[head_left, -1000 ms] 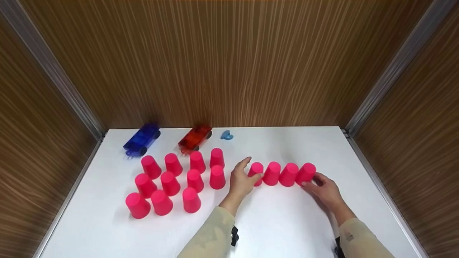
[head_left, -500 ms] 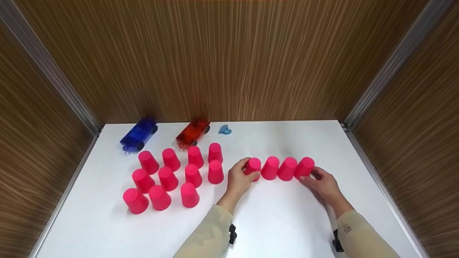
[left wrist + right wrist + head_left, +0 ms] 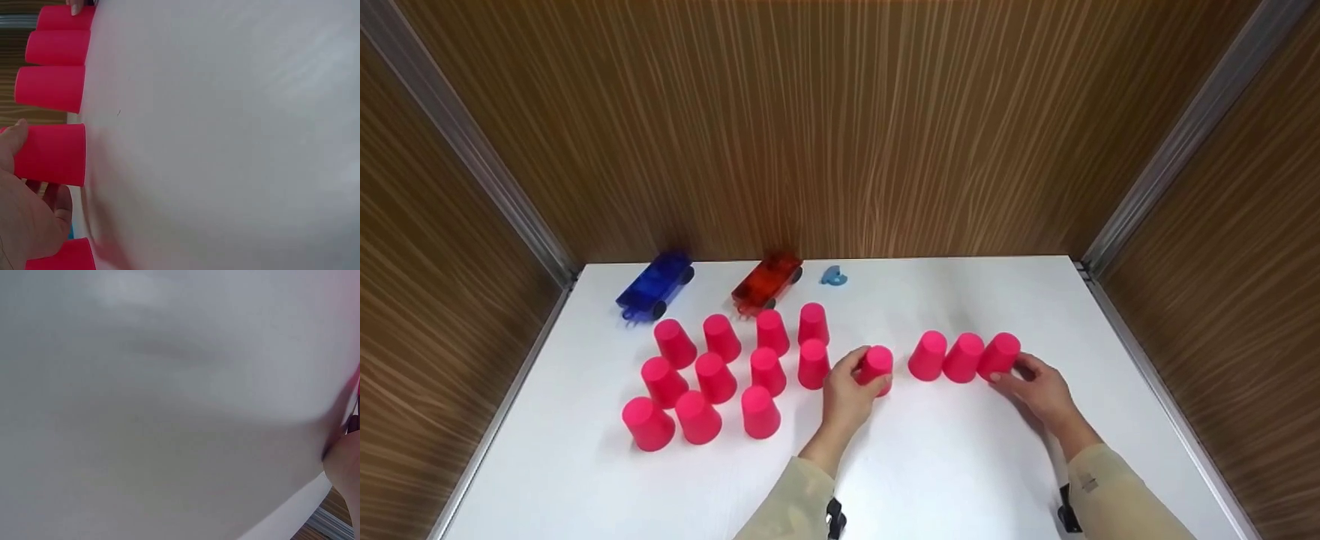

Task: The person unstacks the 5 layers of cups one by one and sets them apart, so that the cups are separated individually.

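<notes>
My left hand (image 3: 847,394) grips an upside-down pink cup (image 3: 876,365), thumb on the near side and fingers behind it; the left wrist view shows the same held cup (image 3: 52,153) close up. A gap separates it from three more inverted pink cups standing side by side in a row. At the row's right end, my right hand (image 3: 1041,391) holds the last cup (image 3: 1001,355) between thumb and fingers. The middle cup (image 3: 964,358) and the left cup (image 3: 928,355) of that row stand untouched. In the right wrist view only part of the right hand (image 3: 346,458) shows.
Several inverted pink cups (image 3: 716,379) stand in rough rows left of my left hand. Behind them are a blue toy car (image 3: 656,286), a red toy car (image 3: 769,283) and a small blue piece (image 3: 833,275). Wood-patterned panels (image 3: 840,135) enclose the white table (image 3: 945,465).
My left hand has closed round the leftmost cup of the row and drawn it left and slightly nearer, apart from the other three. The right hand stays at the end cup.
</notes>
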### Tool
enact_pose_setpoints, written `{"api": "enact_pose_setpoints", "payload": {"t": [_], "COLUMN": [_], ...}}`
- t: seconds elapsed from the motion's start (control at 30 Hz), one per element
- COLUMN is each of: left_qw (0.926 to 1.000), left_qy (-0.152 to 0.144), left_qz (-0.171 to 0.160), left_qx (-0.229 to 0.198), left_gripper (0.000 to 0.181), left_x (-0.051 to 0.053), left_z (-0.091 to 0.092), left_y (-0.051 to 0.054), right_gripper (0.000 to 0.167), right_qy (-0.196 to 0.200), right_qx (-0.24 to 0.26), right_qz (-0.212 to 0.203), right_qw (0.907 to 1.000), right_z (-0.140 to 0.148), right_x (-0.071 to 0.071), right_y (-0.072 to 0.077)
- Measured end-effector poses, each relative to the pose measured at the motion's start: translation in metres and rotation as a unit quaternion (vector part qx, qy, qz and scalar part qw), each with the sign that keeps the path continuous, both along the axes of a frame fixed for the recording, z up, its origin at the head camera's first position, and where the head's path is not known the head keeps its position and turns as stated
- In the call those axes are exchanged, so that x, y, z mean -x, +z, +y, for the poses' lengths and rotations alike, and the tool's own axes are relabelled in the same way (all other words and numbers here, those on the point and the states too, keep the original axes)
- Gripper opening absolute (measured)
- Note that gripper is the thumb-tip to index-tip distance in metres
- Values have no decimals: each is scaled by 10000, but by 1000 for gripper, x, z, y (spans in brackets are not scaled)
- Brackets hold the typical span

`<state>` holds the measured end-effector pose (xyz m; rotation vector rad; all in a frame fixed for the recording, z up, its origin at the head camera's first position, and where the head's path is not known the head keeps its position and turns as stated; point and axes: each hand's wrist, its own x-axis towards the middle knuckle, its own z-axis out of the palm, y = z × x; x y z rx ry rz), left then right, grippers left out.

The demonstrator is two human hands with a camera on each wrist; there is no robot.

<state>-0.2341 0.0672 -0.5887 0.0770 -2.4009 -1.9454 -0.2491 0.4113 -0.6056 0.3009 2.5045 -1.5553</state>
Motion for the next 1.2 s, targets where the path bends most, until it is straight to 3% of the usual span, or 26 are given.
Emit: {"api": "enact_pose_setpoints", "payload": {"t": [0.4,0.63,0.87,1.2], "left_qw": [9987,9962,9920,9863], "left_qy": [473,843,1224,1546], "left_qz": [144,190,229,440], "left_qx": [149,69,228,363], "left_gripper": [60,62,64,61], "left_x": [-39,-58,-67,-72], "left_z": [-29,-48,-63,-73], "left_y": [-10,-2,4,-5], "right_gripper": [95,95,99,96], "right_qy": [-37,-73,-97,3], "right_qx": [40,32,-28,-11], "right_qz": [-22,-61,-25,-11], "right_qw": [10000,9999,9999,10000], "right_z": [1,-3,-2,-3], "right_x": [-3,-1,0,0], "right_y": [-4,-1,1,0]}}
